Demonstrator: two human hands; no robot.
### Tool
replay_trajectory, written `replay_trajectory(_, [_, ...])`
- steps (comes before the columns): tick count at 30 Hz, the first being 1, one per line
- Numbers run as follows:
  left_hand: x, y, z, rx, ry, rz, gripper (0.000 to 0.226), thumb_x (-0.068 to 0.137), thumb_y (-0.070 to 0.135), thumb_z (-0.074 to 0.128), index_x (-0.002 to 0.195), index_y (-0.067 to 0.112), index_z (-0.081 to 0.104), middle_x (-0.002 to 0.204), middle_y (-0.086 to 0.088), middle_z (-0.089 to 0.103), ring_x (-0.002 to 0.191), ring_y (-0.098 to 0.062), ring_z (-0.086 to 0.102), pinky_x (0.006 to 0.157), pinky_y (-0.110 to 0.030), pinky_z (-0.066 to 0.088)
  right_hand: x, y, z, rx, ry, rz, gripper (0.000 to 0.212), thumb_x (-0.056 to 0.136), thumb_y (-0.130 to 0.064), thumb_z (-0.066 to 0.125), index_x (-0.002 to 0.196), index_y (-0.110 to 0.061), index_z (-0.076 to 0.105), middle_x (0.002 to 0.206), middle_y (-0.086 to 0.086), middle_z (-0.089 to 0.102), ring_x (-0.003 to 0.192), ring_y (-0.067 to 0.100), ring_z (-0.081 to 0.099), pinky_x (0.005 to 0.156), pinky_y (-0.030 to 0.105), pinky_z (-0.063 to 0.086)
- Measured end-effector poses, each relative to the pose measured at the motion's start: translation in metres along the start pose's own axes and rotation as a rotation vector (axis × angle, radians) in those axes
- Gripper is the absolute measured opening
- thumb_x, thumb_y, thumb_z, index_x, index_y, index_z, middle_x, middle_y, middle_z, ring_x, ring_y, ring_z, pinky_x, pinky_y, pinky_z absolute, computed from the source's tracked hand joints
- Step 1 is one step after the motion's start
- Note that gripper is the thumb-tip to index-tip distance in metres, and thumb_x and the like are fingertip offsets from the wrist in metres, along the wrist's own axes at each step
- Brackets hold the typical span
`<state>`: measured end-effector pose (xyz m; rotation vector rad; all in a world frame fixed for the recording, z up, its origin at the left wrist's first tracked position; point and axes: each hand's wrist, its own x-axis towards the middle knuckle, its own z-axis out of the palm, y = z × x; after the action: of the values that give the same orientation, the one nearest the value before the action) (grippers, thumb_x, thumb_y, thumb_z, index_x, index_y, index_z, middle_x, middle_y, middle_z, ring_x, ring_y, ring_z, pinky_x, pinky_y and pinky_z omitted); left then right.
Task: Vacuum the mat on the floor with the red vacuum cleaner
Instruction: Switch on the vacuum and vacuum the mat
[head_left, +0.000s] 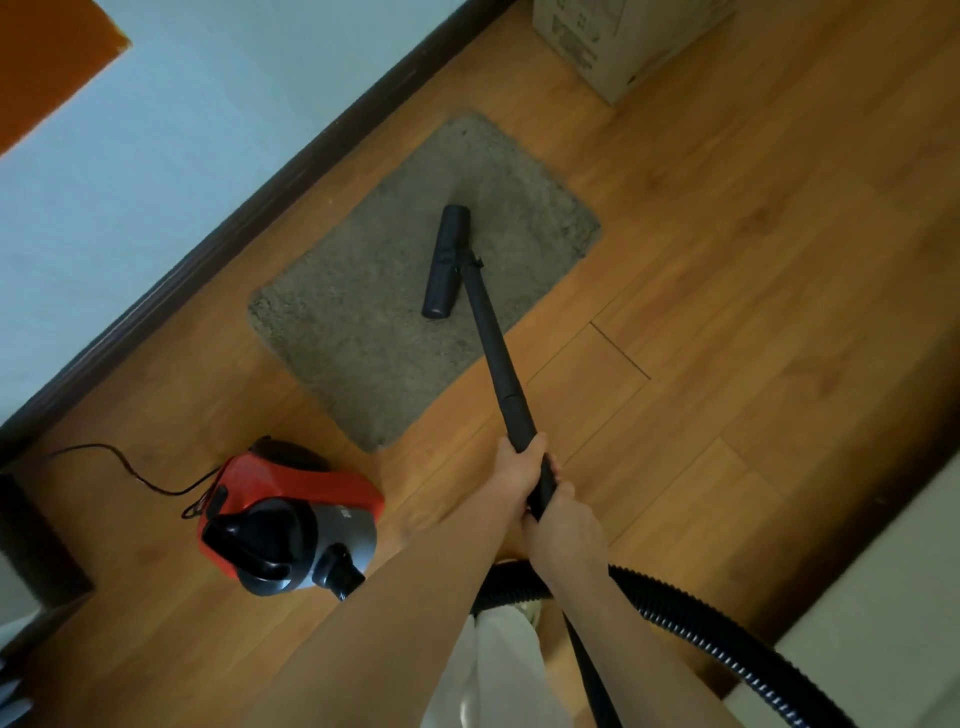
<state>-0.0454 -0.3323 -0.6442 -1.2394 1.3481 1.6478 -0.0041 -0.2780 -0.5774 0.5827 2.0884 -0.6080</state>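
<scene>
On the mat (363, 291), I'm resting the nozzle (447, 260), both my left hand (514, 470) and right hand (563, 525) gripping the wand (498, 358).

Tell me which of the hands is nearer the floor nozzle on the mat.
Left. The left hand grips the black wand higher up, closer to the floor nozzle on the mat. The right hand grips just behind it, toward the hose.

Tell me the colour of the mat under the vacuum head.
Greyish-brown mat, plain shaggy pile, in the head view.
</scene>
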Motion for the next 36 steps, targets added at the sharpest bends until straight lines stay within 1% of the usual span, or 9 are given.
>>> replay_trajectory(4, [-0.001, -0.001, 0.016, 0.037, -0.019, -0.013, 0.02, 0.096, 0.019, 0.051, 0.11, 0.013, 0.039, 0.064, -0.006, 0.052, 0.055, -0.018, 0.05, 0.057, -0.032, 0.047, 0.003, 0.011, -0.005, 0.062, 0.017, 0.038, 0.029, 0.095, -0.026, 0.049, 0.119, -0.01, 0.043, 0.105, 0.008, 0.062, 0.087, 0.021, 0.058, 0.069, 0.031, 0.046])
replay_trajectory(8, [-0.003, -0.003, 0.029, 0.08, -0.04, -0.021, 0.019, 0.096, 0.019, 0.05, 0.109, 0.012, 0.039, 0.063, -0.006, 0.052, 0.053, -0.018, 0.049, 0.056, -0.031, 0.046, 0.005, 0.021, -0.007, 0.091, 0.037, 0.071, 0.029, 0.095, -0.024, 0.05, 0.119, -0.009, 0.044, 0.107, 0.009, 0.063, 0.096, 0.024, 0.061, 0.072, 0.032, 0.048])
replay_trajectory(11, [-0.004, -0.006, 0.036, 0.105, -0.06, -0.026, 0.021, 0.095, 0.017, 0.05, 0.113, 0.011, 0.039, 0.064, -0.006, 0.052, 0.054, -0.018, 0.049, 0.055, -0.03, 0.047, 0.005, 0.029, -0.009, 0.108, 0.047, 0.085, 0.03, 0.095, -0.025, 0.05, 0.12, -0.009, 0.044, 0.109, 0.01, 0.063, 0.097, 0.024, 0.061, 0.07, 0.03, 0.045])
replay_trajectory(16, [-0.005, -0.01, 0.042, 0.129, -0.075, -0.032, 0.026, 0.096, 0.016, 0.049, 0.118, 0.011, 0.038, 0.064, -0.006, 0.051, 0.053, -0.017, 0.049, 0.055, -0.03, 0.047, 0.006, 0.035, -0.009, 0.182, 0.037, 0.093, 0.034, 0.094, -0.024, 0.051, 0.123, -0.009, 0.043, 0.108, 0.011, 0.064, 0.096, 0.027, 0.062, 0.076, 0.035, 0.05])
replay_trajectory(19, [-0.004, -0.008, 0.039, 0.122, -0.064, -0.026, 0.027, 0.096, 0.015, 0.049, 0.119, 0.011, 0.038, 0.066, -0.006, 0.05, 0.054, -0.017, 0.049, 0.053, -0.028, 0.047, 0.007, 0.033, -0.007, 0.194, 0.026, 0.085, 0.035, 0.094, -0.025, 0.051, 0.124, -0.009, 0.043, 0.108, 0.012, 0.063, 0.096, 0.028, 0.062, 0.074, 0.035, 0.05])
replay_trajectory(24, [0.003, 0.004, 0.02, 0.119, -0.017, 0.009, 0.023, 0.096, 0.018, 0.05, 0.114, 0.012, 0.038, 0.066, -0.006, 0.05, 0.054, -0.017, 0.049, 0.051, -0.027, 0.046, 0.011, 0.014, -0.002, 0.165, 0.006, 0.047, 0.034, 0.094, -0.026, 0.051, 0.122, -0.008, 0.044, 0.109, 0.012, 0.062, 0.098, 0.027, 0.061, 0.07, 0.033, 0.046])
replay_trajectory(28, [0.009, 0.019, -0.004, 0.111, 0.026, 0.047, 0.021, 0.096, 0.017, 0.05, 0.112, 0.01, 0.038, 0.066, -0.006, 0.051, 0.055, -0.016, 0.05, 0.05, -0.026, 0.048, 0.015, -0.009, 0.007, 0.149, -0.019, -0.001, 0.034, 0.094, -0.027, 0.052, 0.122, -0.009, 0.044, 0.113, 0.012, 0.062, 0.102, 0.028, 0.06, 0.077, 0.035, 0.049])
replay_trajectory(34, [0.021, 0.033, -0.036, 0.06, 0.078, 0.077, 0.01, 0.095, 0.014, 0.05, 0.089, 0.013, 0.041, 0.063, -0.007, 0.05, 0.053, -0.017, 0.05, 0.051, -0.028, 0.047, 0.02, -0.039, 0.019, 0.104, -0.045, -0.056, 0.038, 0.093, -0.03, 0.052, 0.125, -0.012, 0.043, 0.116, 0.011, 0.062, 0.105, 0.029, 0.06, 0.082, 0.037, 0.049])
replay_trajectory(36, [0.027, 0.036, -0.043, 0.054, 0.089, 0.077, 0.01, 0.094, 0.014, 0.05, 0.089, 0.012, 0.042, 0.062, -0.007, 0.051, 0.052, -0.017, 0.05, 0.053, -0.028, 0.047, 0.024, -0.045, 0.022, 0.088, -0.051, -0.065, 0.037, 0.093, -0.029, 0.052, 0.123, -0.011, 0.043, 0.115, 0.012, 0.062, 0.105, 0.029, 0.06, 0.083, 0.037, 0.049])
